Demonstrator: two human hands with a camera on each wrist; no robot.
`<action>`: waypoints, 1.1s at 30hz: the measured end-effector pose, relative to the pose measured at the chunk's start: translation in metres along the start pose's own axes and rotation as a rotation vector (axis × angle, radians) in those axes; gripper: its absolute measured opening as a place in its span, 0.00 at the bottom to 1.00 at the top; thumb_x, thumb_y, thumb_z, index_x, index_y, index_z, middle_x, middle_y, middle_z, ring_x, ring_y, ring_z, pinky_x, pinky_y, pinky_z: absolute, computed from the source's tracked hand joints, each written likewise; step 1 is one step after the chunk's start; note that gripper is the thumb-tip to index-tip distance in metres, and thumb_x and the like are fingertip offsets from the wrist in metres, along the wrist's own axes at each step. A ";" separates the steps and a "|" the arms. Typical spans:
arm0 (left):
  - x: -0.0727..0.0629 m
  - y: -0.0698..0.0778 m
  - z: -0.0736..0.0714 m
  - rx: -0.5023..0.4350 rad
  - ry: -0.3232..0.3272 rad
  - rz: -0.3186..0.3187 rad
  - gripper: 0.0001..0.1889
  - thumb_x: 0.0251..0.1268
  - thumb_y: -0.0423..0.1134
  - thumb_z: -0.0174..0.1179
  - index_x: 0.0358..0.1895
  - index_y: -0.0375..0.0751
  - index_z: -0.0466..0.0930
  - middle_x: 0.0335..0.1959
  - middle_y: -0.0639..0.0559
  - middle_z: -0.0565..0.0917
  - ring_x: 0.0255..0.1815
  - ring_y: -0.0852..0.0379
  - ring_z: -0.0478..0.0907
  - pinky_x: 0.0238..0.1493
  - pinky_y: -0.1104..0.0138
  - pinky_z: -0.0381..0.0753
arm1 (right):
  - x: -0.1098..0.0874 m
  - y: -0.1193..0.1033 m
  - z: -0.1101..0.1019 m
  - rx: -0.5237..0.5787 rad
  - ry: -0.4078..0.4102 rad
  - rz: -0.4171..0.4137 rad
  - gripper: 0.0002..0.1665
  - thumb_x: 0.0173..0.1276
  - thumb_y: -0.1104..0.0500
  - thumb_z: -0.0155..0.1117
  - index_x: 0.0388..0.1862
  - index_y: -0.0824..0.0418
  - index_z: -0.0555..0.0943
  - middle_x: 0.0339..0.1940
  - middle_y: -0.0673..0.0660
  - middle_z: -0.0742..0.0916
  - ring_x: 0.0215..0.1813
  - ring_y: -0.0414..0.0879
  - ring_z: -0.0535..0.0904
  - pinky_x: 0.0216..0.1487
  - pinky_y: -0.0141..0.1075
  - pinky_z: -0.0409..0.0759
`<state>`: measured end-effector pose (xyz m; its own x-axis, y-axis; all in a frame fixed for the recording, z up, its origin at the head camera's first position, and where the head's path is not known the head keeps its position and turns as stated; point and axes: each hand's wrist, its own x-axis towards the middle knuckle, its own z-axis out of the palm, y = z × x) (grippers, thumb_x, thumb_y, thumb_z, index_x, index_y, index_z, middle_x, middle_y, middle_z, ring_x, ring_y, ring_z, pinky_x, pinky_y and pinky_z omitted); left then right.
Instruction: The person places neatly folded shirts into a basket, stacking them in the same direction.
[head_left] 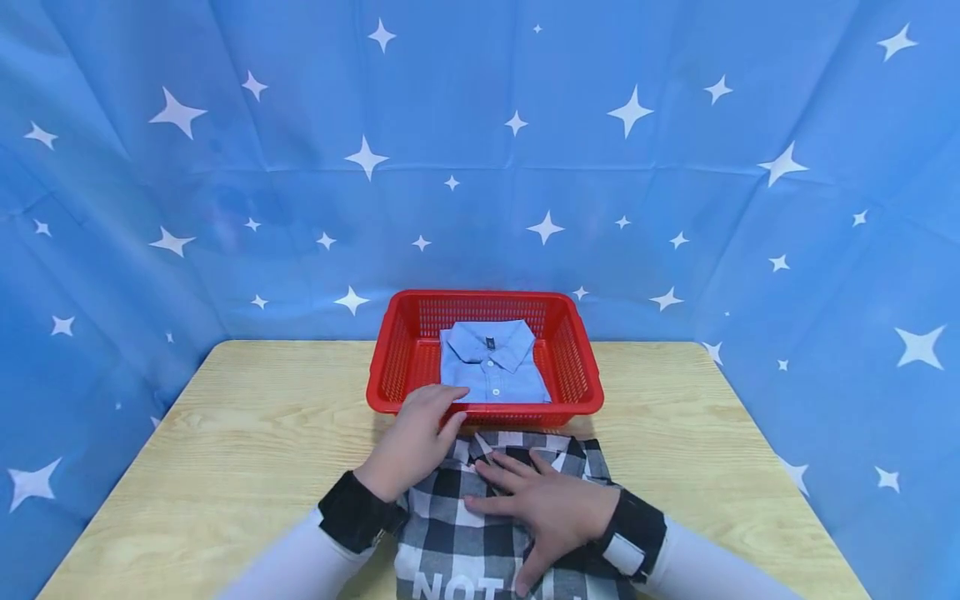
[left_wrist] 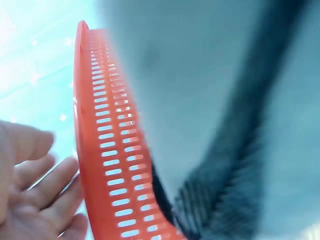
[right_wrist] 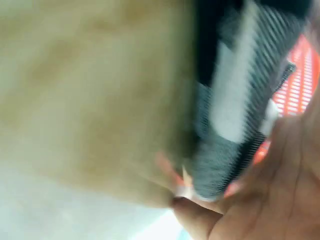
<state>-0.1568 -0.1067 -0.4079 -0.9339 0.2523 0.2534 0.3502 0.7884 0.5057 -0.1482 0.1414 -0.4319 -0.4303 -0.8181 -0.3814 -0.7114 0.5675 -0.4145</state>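
A folded black-and-white checked shirt [head_left: 450, 533] with white lettering lies on the table, its collar towards the basket. On its front rests my right hand [head_left: 551, 508], fingers spread. My left hand [head_left: 420, 433] is over the shirt's upper left corner, with its fingertips at the front rim of a red plastic basket [head_left: 581, 408]. In the left wrist view, the loosely bent fingers of the left hand [left_wrist: 45, 195] are beside the slotted basket wall [left_wrist: 107, 150]; whether they touch it I cannot tell. Inside the basket lies a folded light blue shirt [head_left: 517, 375], collar up.
The pale wood-grain table [head_left: 277, 433] extends to both sides of the basket and the checked shirt. Behind it hangs a blue cloth [head_left: 465, 83] with white stars, which also runs down along both sides of the table.
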 end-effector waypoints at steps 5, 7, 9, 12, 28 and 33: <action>-0.025 0.001 -0.009 0.007 0.060 -0.017 0.15 0.60 0.45 0.76 0.48 0.51 0.82 0.39 0.59 0.84 0.39 0.62 0.80 0.48 0.67 0.85 | -0.034 0.013 0.003 0.105 0.097 0.152 0.62 0.53 0.24 0.71 0.83 0.26 0.52 0.88 0.42 0.53 0.88 0.53 0.46 0.80 0.68 0.55; -0.035 -0.002 -0.011 0.028 0.005 -0.060 0.15 0.60 0.44 0.76 0.40 0.51 0.78 0.30 0.59 0.78 0.30 0.64 0.73 0.35 0.71 0.81 | -0.047 0.022 0.006 0.134 0.135 0.218 0.62 0.54 0.26 0.73 0.84 0.29 0.54 0.88 0.46 0.54 0.88 0.55 0.48 0.79 0.67 0.59; -0.043 -0.008 -0.010 0.055 -0.075 -0.117 0.17 0.59 0.46 0.77 0.38 0.49 0.75 0.29 0.57 0.76 0.29 0.61 0.72 0.33 0.68 0.78 | -0.057 0.033 0.011 0.151 0.168 0.278 0.63 0.53 0.27 0.74 0.85 0.33 0.55 0.88 0.50 0.55 0.87 0.58 0.48 0.76 0.67 0.63; -0.051 -0.018 -0.003 0.081 -0.204 -0.214 0.26 0.58 0.50 0.77 0.53 0.40 0.78 0.43 0.48 0.82 0.43 0.52 0.78 0.45 0.57 0.84 | -0.066 0.045 0.019 0.193 0.212 0.383 0.68 0.51 0.26 0.76 0.86 0.40 0.54 0.88 0.56 0.54 0.87 0.62 0.47 0.73 0.68 0.68; -0.048 -0.040 0.025 -0.297 -0.347 -0.395 0.45 0.55 0.43 0.78 0.74 0.31 0.67 0.66 0.39 0.80 0.64 0.44 0.79 0.69 0.41 0.74 | -0.067 0.040 0.034 0.386 0.511 0.626 0.78 0.41 0.42 0.90 0.81 0.73 0.56 0.74 0.70 0.76 0.73 0.64 0.74 0.71 0.63 0.73; -0.053 -0.038 0.025 -0.342 -0.354 -0.376 0.29 0.56 0.40 0.77 0.62 0.38 0.81 0.51 0.47 0.88 0.48 0.53 0.83 0.57 0.50 0.82 | -0.066 0.038 0.034 0.521 0.495 0.725 0.55 0.45 0.48 0.89 0.69 0.70 0.74 0.60 0.63 0.86 0.60 0.55 0.83 0.63 0.55 0.81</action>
<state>-0.1228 -0.1363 -0.4615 -0.9448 0.2088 -0.2525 -0.0588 0.6501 0.7576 -0.1279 0.2203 -0.4506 -0.9270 -0.1405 -0.3478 0.0913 0.8148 -0.5725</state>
